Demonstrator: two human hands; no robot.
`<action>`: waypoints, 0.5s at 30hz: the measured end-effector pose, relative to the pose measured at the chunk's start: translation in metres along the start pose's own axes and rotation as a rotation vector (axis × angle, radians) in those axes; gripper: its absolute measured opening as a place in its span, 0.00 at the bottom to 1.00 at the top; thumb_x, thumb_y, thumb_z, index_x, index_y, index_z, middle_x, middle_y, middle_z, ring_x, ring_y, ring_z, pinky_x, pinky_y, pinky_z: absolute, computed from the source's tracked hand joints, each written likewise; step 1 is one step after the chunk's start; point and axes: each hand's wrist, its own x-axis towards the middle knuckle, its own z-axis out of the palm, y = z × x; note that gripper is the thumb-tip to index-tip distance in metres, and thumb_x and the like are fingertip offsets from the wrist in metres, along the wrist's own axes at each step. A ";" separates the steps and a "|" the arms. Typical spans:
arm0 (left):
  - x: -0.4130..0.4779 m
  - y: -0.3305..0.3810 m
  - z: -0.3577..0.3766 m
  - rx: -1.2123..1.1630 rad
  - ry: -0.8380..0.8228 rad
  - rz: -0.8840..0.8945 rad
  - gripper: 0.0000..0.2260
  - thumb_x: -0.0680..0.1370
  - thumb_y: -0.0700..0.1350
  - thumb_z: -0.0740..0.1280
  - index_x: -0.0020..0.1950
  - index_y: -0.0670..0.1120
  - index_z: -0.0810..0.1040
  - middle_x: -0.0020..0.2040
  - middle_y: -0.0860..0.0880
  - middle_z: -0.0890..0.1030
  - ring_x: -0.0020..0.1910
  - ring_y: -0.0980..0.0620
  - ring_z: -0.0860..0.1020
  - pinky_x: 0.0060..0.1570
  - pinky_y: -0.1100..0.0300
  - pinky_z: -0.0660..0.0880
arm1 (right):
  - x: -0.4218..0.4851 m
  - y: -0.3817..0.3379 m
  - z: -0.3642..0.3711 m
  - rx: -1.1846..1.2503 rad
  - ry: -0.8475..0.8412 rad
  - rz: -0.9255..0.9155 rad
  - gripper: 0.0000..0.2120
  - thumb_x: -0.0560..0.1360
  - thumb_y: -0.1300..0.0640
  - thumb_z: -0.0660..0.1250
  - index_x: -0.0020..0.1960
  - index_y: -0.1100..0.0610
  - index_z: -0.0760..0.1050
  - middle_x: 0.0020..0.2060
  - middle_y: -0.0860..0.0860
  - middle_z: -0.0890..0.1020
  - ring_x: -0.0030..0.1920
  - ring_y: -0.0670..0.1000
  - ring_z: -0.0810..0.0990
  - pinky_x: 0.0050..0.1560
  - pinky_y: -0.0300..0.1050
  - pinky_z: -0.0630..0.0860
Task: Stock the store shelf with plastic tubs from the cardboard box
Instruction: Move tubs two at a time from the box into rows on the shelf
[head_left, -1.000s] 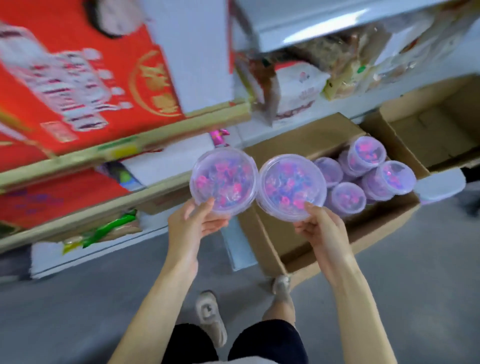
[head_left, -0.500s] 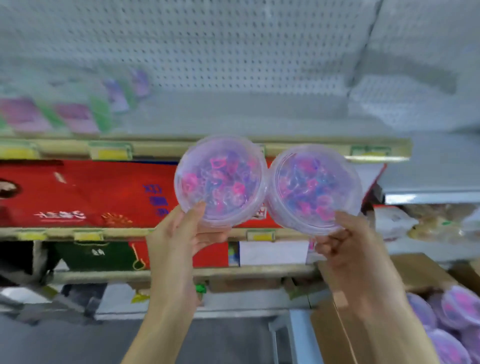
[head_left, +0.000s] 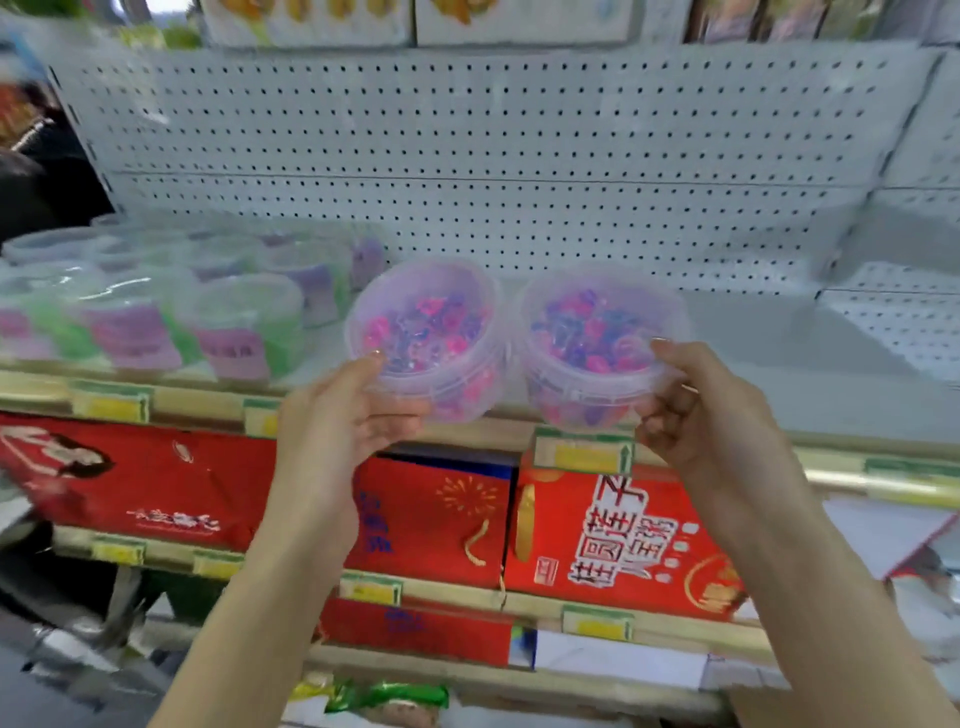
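The left hand (head_left: 337, 415) grips the left tub (head_left: 423, 332) by its near left side, with the thumb at the lid's rim and the fingers curled beneath. The right hand (head_left: 711, 415) holds the right tub (head_left: 597, 338) by its right side, with one fingertip on the rim. Each tub sits above and inward of its hand. The tubs are side by side, about touching, over the front edge of the shelf (head_left: 753, 364). Blurred green tubs (head_left: 244, 322) stand on the shelf to the left. Red boxes (head_left: 613, 540) fill the shelf below.
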 end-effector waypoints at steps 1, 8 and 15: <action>0.013 0.000 0.005 0.006 0.005 0.008 0.04 0.77 0.43 0.63 0.42 0.47 0.73 0.26 0.45 0.82 0.22 0.54 0.78 0.30 0.66 0.77 | 0.015 0.000 0.002 -0.007 -0.008 0.020 0.08 0.72 0.54 0.67 0.37 0.56 0.74 0.21 0.48 0.73 0.22 0.46 0.70 0.27 0.37 0.68; 0.085 -0.018 0.015 0.115 0.124 -0.042 0.06 0.77 0.45 0.65 0.45 0.44 0.76 0.27 0.46 0.82 0.24 0.54 0.79 0.30 0.66 0.76 | 0.101 0.006 0.005 -0.187 -0.052 0.126 0.10 0.71 0.52 0.69 0.36 0.56 0.73 0.21 0.49 0.70 0.22 0.47 0.66 0.33 0.43 0.69; 0.148 -0.016 0.018 0.359 0.039 -0.068 0.10 0.77 0.49 0.65 0.40 0.45 0.78 0.23 0.46 0.79 0.20 0.54 0.75 0.29 0.62 0.77 | 0.158 0.007 0.006 -0.391 -0.078 0.142 0.18 0.75 0.48 0.64 0.31 0.57 0.69 0.20 0.51 0.69 0.24 0.51 0.69 0.33 0.45 0.71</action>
